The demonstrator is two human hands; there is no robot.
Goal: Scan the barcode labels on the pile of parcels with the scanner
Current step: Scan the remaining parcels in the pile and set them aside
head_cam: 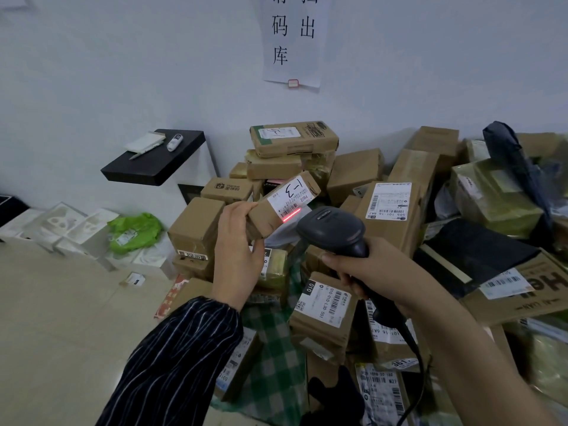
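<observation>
My left hand (238, 250) grips the near end of a small brown cardboard parcel (270, 216) and holds it up over the pile. Its white label (290, 196) faces me, marked "1-3" by hand. A red scan line lies across the label's barcode. My right hand (373, 273) grips the handle of a black corded scanner (333, 230), whose head points at that label from just to the right. The pile of parcels (387, 216) spreads behind and below both hands, mostly brown boxes with white barcode labels.
A black shelf (153, 166) on the left wall carries a pen, a pad and a small white device. White foam pieces and a green bag (135, 230) lie on the floor at left. A paper notice (292, 41) hangs on the wall. Dark bags lie at right.
</observation>
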